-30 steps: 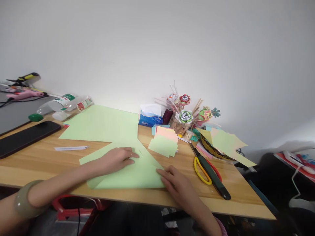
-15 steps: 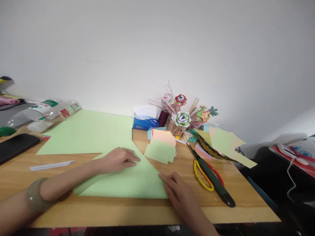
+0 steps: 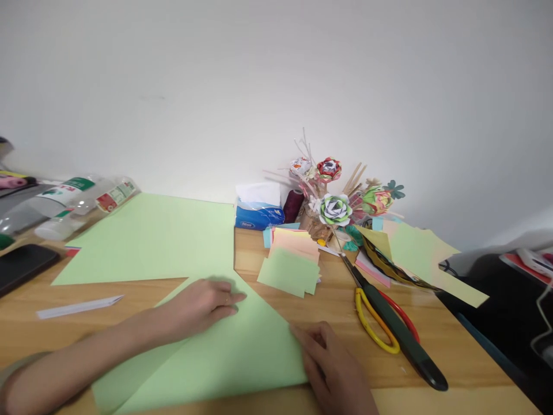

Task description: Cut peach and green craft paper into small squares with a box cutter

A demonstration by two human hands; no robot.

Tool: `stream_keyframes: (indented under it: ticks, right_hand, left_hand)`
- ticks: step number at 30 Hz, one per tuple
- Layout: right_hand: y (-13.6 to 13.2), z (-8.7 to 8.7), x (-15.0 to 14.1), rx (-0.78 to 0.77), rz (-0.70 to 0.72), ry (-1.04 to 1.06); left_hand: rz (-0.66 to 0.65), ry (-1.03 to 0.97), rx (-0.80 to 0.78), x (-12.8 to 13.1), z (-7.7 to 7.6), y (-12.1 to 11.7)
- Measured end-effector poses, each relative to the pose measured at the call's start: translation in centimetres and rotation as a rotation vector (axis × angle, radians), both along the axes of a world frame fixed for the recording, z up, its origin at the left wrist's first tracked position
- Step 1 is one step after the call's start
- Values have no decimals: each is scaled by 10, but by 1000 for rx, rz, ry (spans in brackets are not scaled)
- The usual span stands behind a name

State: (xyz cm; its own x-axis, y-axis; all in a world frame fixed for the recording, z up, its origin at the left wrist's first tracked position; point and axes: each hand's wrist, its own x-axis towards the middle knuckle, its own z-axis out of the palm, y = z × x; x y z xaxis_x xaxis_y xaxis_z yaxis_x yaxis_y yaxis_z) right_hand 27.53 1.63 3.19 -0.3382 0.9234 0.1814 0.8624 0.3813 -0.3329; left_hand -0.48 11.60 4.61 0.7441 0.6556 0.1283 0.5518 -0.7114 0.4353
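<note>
A light green sheet of paper (image 3: 233,357), folded over on itself, lies on the wooden table in front of me. My left hand (image 3: 205,305) rests on its upper part, index finger and thumb stretched out on the paper and the other fingers loosely bent. At the sheet's right edge, my right hand (image 3: 334,369) has its thumb and fingers closed on the slanted border. Behind the folded sheet lies a larger stack of green paper (image 3: 159,236). Small green and pink paper squares (image 3: 289,271) sit just beyond my right hand.
Big scissors (image 3: 389,323) with yellow and red handles lie to the right. Behind them are paper scraps (image 3: 423,253) and paper flowers (image 3: 334,208). A blue tissue pack (image 3: 259,213) stands by the wall. At left are plastic bottles (image 3: 64,196), a black phone (image 3: 26,268) and a folded white strip (image 3: 80,306).
The view has shifted closer. The folded sheet has turned slightly, its left end now nearer to me. Both hands keep about the same places on the paper.
</note>
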Motion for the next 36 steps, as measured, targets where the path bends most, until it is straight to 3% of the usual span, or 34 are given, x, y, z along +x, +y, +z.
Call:
stream_keyframes:
  ticks: [14,19,24,36]
  right_hand:
    - [-4,-18,-3,89,-91,-28]
    - [0,-16,2,89,0,-27]
    - [-2,-16,-3,155,-83,-63]
    - [-3,-15,-2,181,-36,-110]
  left_hand:
    - [32,120,-17,1,0,-1]
    - [37,110,-85,1,3,0]
    - [56,115,-129,3,8,-1]
    - [76,147,-155,4,8,-1]
